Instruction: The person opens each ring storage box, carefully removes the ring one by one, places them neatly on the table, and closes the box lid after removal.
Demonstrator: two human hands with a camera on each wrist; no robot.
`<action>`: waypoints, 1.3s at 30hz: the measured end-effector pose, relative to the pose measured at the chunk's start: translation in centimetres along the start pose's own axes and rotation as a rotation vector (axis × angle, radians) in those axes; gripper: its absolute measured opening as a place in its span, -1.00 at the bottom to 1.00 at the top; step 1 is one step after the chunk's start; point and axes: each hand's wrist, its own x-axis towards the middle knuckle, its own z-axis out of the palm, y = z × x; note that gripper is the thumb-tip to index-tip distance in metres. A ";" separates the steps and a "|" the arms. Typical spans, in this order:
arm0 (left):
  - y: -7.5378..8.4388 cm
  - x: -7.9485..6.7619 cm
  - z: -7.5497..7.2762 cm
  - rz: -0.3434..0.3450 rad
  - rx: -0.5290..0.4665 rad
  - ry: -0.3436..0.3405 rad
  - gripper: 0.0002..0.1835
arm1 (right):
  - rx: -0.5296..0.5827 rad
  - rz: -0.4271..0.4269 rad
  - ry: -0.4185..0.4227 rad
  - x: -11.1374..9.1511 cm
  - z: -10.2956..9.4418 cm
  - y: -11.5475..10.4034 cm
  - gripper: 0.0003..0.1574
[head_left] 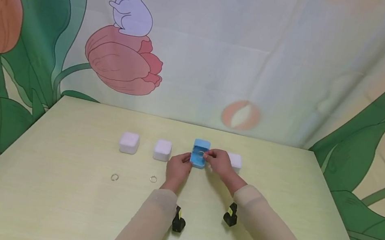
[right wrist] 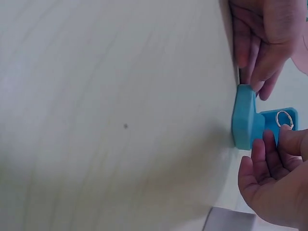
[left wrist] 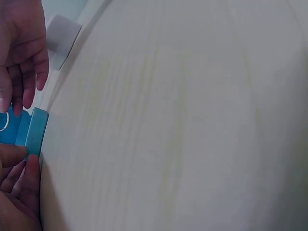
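Note:
A light-blue ring box (head_left: 198, 161) stands on the table with its lid raised. My left hand (head_left: 177, 171) grips the box at its left side, thumb and fingers against the base in the left wrist view. From the right, my right hand (head_left: 220, 163) pinches a thin ring (right wrist: 284, 118) between thumb and forefinger. The ring stands up in front of the raised lid, over the box's base. In the right wrist view, the other fingers (right wrist: 260, 159) of that hand curl loosely beside the box.
Two white boxes, one further left (head_left: 129, 142) and one nearer (head_left: 162, 150), stand left of the blue one. A third white box (head_left: 234, 162) sits partly behind my right hand. Two rings, left (head_left: 115, 177) and right (head_left: 153, 179), lie on the table (head_left: 58, 183).

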 end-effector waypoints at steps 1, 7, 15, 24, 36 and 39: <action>0.0 0.0 0.0 0.000 -0.002 0.000 -0.58 | 0.001 0.002 0.001 0.0 -0.1 -0.1 -0.72; -0.1 0.2 0.0 0.006 -0.008 0.009 -0.58 | 0.032 0.024 0.002 -0.5 -0.4 -1.0 -0.75; 0.4 0.0 -0.1 -0.013 -0.011 0.021 -0.59 | 0.117 0.039 -0.036 -1.5 -1.0 -1.4 -0.76; 0.5 0.2 -0.2 -0.035 0.007 0.021 -0.58 | 0.125 0.049 -0.076 -2.9 -1.9 -2.2 -0.76; 0.6 0.0 0.0 -0.012 0.023 0.026 -0.59 | 0.105 0.027 -0.107 -4.6 -2.1 -1.5 -0.76; 0.6 0.0 0.0 0.001 0.024 0.038 -0.60 | 0.116 0.028 -0.121 -4.8 -2.1 -1.4 -0.76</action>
